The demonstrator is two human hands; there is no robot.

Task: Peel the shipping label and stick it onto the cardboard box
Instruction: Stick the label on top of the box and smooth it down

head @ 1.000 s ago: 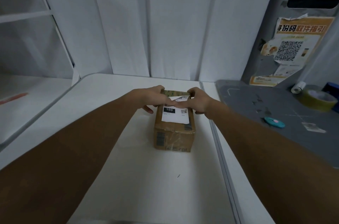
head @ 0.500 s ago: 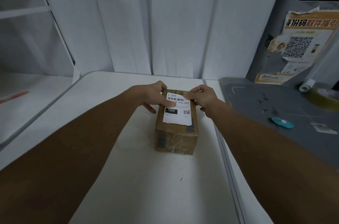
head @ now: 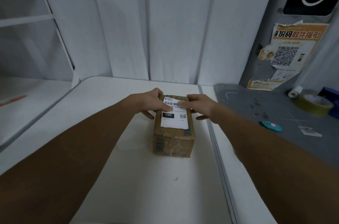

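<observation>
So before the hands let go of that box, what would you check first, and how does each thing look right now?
1. Shipping label lies on top of the cardboard box: ok.
2. Label sits within the top face, not hanging over an edge: ok.
3. Near end of the label flat, with no lifted corner: ok as far as the picture shows.
4. Far end pressed down: cannot tell, because fingers of the left hand and right hand cover it.
5. Barcode and printed "150" unwrinkled and readable: ok where visible; part of the barcode is hidden under fingers.
6. Box resting flat on the white table: ok.
</observation>
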